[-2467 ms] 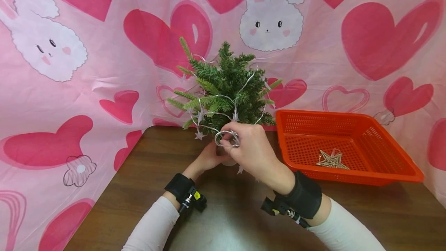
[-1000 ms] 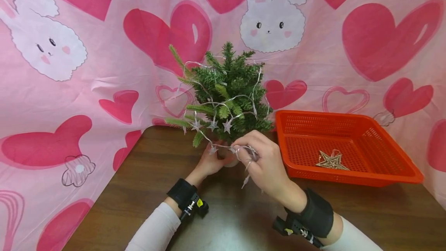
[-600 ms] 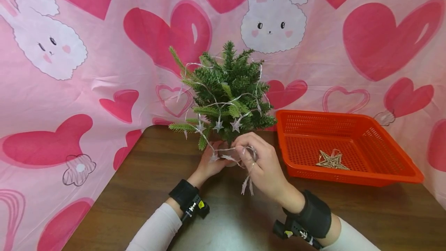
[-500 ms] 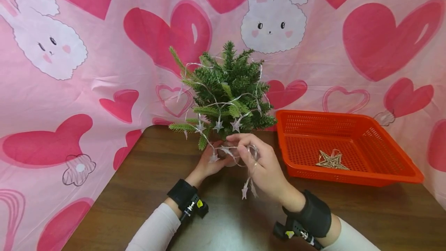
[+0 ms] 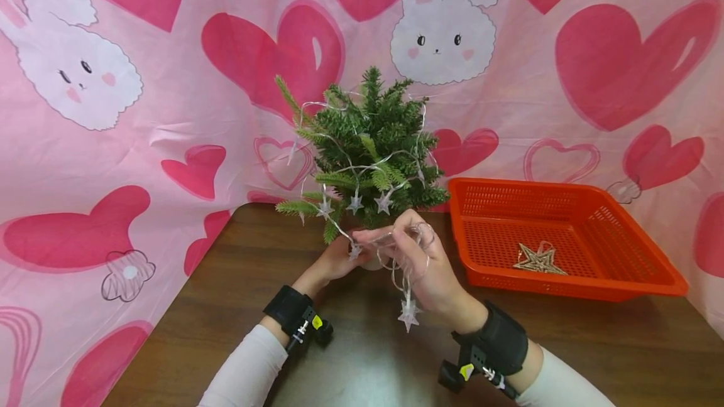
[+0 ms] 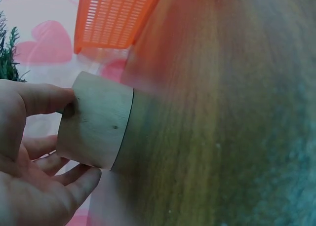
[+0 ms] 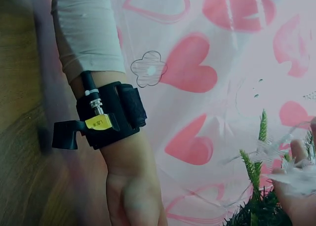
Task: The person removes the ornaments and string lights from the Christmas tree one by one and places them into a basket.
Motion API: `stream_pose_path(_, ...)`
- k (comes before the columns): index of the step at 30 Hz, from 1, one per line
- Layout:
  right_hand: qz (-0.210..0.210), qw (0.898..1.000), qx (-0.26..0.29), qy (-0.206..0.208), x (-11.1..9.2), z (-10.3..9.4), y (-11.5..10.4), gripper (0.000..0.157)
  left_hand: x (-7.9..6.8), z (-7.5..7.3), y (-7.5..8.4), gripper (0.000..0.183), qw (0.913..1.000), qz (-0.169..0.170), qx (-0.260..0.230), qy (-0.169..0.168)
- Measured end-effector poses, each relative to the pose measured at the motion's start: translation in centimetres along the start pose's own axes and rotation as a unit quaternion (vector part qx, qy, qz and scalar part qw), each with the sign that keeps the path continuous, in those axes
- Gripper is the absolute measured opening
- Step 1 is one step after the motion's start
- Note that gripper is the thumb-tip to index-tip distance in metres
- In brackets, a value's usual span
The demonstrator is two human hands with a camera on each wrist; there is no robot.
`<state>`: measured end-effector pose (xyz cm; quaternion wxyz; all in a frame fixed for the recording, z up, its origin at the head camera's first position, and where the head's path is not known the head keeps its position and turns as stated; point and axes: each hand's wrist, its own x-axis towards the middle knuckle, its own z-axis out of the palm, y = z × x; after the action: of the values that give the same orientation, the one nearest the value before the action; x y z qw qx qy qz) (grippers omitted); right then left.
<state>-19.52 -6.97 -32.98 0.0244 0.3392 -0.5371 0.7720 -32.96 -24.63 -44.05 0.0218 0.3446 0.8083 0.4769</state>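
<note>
A small artificial Christmas tree [image 5: 373,137] stands on the table, wound with clear string lights [image 5: 396,154] that carry star-shaped covers. Its round wooden base [image 6: 98,122] is gripped by my left hand [image 5: 332,261], thumb on one side and fingers on the other in the left wrist view. My right hand [image 5: 432,278] holds the loose coil of the string lights in front of the lower branches, at the right of the base. From that coil a star light [image 5: 408,314] dangles over the table. In the right wrist view, fingers [image 7: 296,196] and blurred star lights show at the right edge.
An orange plastic basket [image 5: 565,281] stands right of the tree, with a glittery gold star ornament [image 5: 539,259] in it. The wooden table [image 5: 254,237] reaches back to a pink cloth backdrop [image 5: 186,99] printed with hearts and rabbits.
The tree has turned a little since the earliest frame. My right hand has shifted right and down with the coil, and a star light now hangs lower. My left hand stays at the base.
</note>
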Motion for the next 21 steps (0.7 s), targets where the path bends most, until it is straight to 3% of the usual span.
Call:
stream_pose_path(6,0.018,1.0,-0.01,0.015,0.1,0.6,0.7,0.013,-0.2,0.4,0.2,0.06,0.9961,-0.065,0.029,0.051)
stream_pose_path(9,0.035,0.999,-0.012,0.026,0.2,0.9,1.1,0.01,-0.4,0.6,0.1,0.064,0.9961,-0.062,0.022,0.059)
stream_pose_path(12,0.051,0.997,-0.036,0.044,0.3,1.3,1.3,0.007,-0.5,0.7,0.0,0.062,0.9954,-0.05,0.047,0.067)
stream_pose_path(16,0.082,0.991,-0.086,0.067,0.3,1.6,1.2,0.015,-0.5,0.9,-0.1,0.056,0.9939,-0.035,0.071,0.077)
stream_pose_path(21,0.103,0.982,-0.133,0.085,0.2,1.7,1.2,0.024,-0.3,0.9,-0.4,0.052,0.9956,-0.037,0.038,0.077)
